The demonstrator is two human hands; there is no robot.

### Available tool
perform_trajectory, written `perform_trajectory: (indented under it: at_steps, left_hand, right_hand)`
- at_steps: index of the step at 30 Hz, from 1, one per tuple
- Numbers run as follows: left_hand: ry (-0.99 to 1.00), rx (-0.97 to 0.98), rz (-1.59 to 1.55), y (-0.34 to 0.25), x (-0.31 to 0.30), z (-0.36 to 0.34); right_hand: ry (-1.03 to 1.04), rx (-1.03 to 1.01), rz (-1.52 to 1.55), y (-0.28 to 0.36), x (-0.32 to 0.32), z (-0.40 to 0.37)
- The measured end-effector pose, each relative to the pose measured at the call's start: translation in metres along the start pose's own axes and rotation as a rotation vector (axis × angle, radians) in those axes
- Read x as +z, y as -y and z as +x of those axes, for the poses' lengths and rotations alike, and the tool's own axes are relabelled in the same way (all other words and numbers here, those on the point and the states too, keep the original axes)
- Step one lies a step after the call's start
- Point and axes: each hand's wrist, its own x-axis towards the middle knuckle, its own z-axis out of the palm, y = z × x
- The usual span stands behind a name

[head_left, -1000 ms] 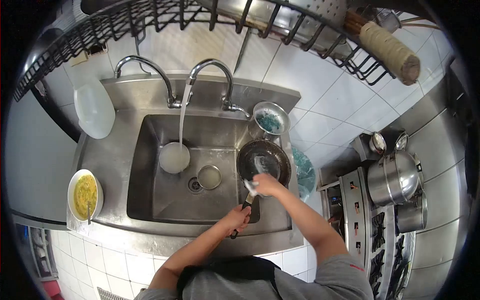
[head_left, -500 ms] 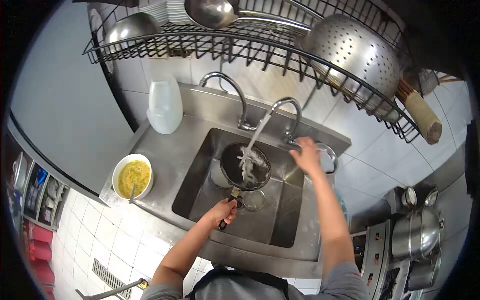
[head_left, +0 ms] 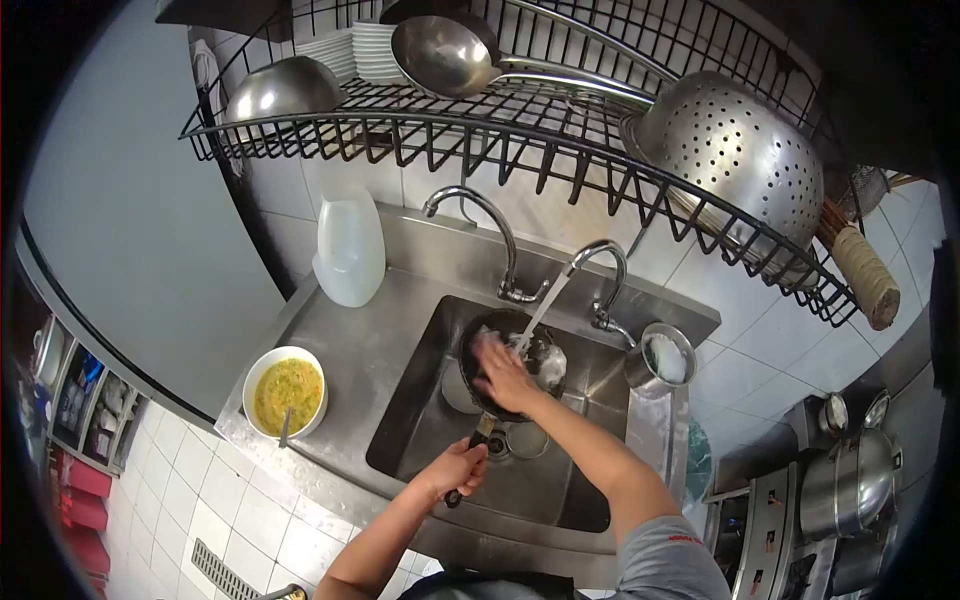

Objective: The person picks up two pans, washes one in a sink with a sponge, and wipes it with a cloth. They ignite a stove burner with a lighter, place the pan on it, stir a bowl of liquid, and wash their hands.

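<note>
My left hand (head_left: 458, 470) is closed around the black handle of a dark frying pan (head_left: 505, 322), holding it over the sink basin (head_left: 590, 480). Water from the right-hand tap (head_left: 608, 250) streams into the pan, where whitish froth shows. Inside the pan lies my right hand (head_left: 508, 378), its fingers stretched out and somewhat blurred, with no tool visible in it. Partly hidden beneath the pan is a pale round container (head_left: 457, 390). A small round dish (head_left: 527, 440) sits on the basin floor near the drain.
On the left counter stand a white bowl (head_left: 250, 395) of yellow-green food with a spoon and a translucent jug (head_left: 350, 255). A metal pot (head_left: 645, 375) with white contents stands right of the sink. Overhead, a wire rack (head_left: 420, 130) holds a colander (head_left: 735, 150) and ladle (head_left: 445, 55).
My right hand has moved left from beside the metal pot and tap into the pan. My left hand keeps its hold on the handle. The view has shifted slightly.
</note>
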Motion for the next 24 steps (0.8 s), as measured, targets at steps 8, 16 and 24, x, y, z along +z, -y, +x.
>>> perform_trajectory:
  at_steps: [8, 16, 24]
  left_hand:
    - [-0.014, -0.022, 0.024, -0.003, 0.007, 0.0]
    - [-0.116, 0.029, 0.128, 0.007, -0.007, 0.022]
    - [-0.45, 0.503, 0.676, 0.088, -0.065, 0.095]
  right_hand:
    - [0.033, -0.059, 0.175, -0.008, 0.011, -0.005]
    - [0.095, 0.274, -0.357, -0.051, 0.023, -0.05]
    - [0.63, 0.404, 0.951, -0.05, -0.016, -0.013]
